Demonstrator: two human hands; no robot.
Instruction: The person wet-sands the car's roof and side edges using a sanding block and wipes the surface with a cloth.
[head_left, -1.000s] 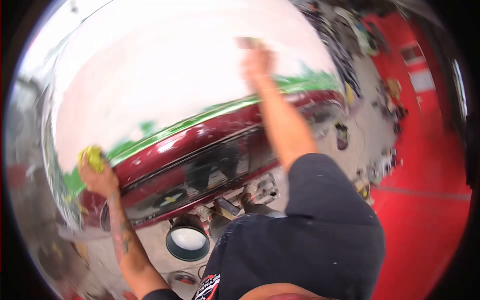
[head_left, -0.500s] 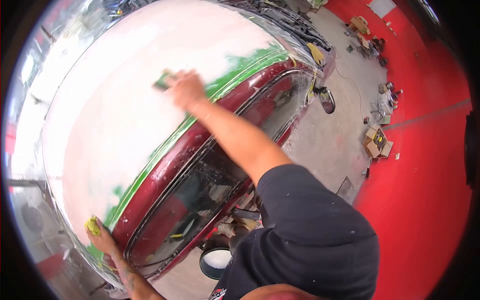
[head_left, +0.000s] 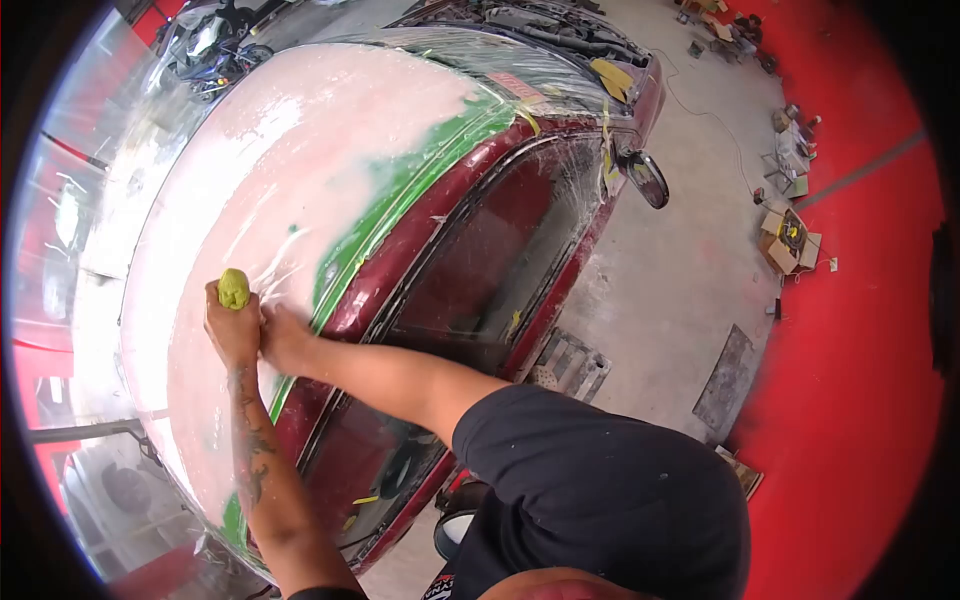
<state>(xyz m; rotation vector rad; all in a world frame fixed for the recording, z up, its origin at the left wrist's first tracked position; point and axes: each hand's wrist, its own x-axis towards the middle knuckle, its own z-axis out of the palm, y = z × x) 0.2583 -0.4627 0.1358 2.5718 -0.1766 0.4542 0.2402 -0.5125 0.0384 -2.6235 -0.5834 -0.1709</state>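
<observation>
My left hand (head_left: 233,330) is wrapped round a crumpled yellow-green cloth (head_left: 233,288), which bulges out above the fist over the car roof (head_left: 330,140). Right beside it, my right hand (head_left: 286,342) is closed low at the roof surface; the small sanding block it held a moment ago is hidden behind the fingers and the left hand. The roof is pale pink and white, with green patches along the near edge and wet, shiny streaks around the hands. Dark red paint (head_left: 372,285) runs below the green edge, above the side windows.
A side mirror (head_left: 643,178) sticks out at the car's right. Clear plastic film (head_left: 450,50) covers the windscreen area. A bucket (head_left: 455,532) stands below me near the door. An open cardboard box (head_left: 790,240) lies by the red wall, and a motorcycle (head_left: 215,55) stands beyond the roof.
My left hand has moved up and inward over the roof with the cloth. My right hand has come back towards it, left and down. The view has shifted.
</observation>
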